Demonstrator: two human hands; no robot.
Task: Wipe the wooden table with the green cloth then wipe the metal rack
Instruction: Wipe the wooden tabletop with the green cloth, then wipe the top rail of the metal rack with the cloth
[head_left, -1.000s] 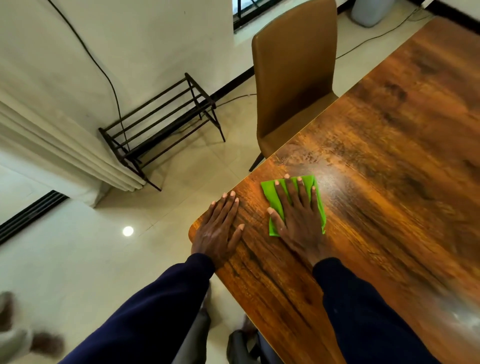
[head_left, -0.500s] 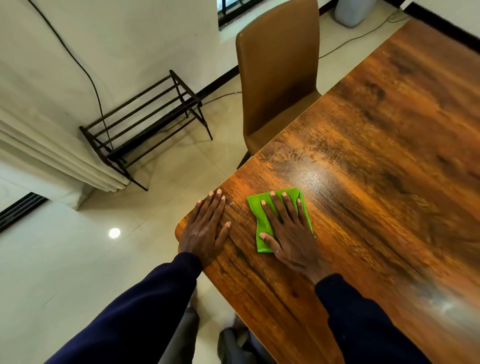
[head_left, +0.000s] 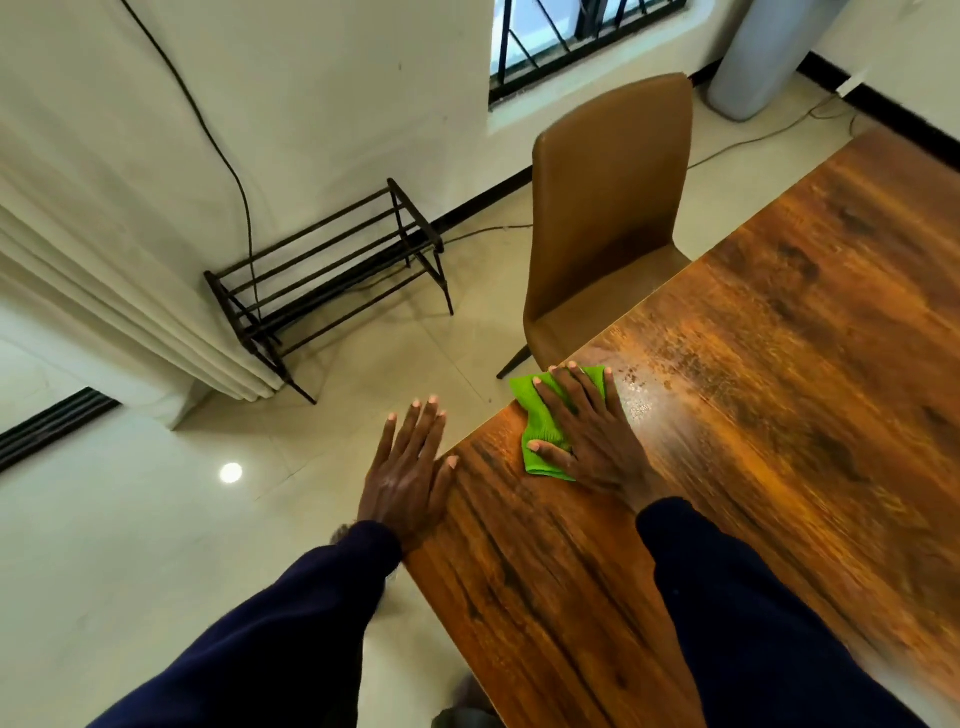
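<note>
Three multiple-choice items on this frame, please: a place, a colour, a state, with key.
1. Where is the green cloth? A in a bucket; B on the wooden table, at its edge near the chair; C on a hook.
2. What colour is the chair? A blue; B tan brown; C white.
3. How is the right hand? A flat on the cloth, fingers straight; B clenched in a fist; C lifted off the cloth.
Key: B, it lies at the table edge; B, seat and back are tan; A, fingers lie spread over it.
</note>
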